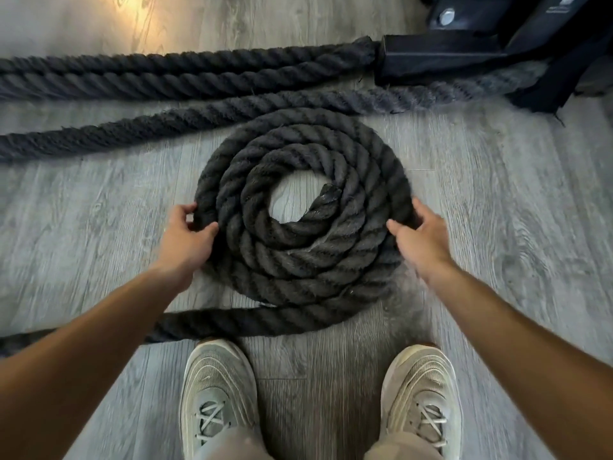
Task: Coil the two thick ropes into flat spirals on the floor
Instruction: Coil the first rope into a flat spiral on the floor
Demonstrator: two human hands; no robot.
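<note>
Left hand (185, 232) gripping coarse twisted rope spiral (303, 220) (outer turn), right hand (419, 235) open beside it

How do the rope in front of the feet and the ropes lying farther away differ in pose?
The coiled rope lies wound in a flat spiral with an open middle; the far ropes lie stretched out almost straight. The left hand grips the coil's outer turn, and the right hand is at its edge; nothing touches the far ropes. All are thick, dark and twisted.

coil (308, 227) centre floor; straight ropes (166, 71) behind | shoes (219, 393) before | anchor (464, 58) behind-right
</note>
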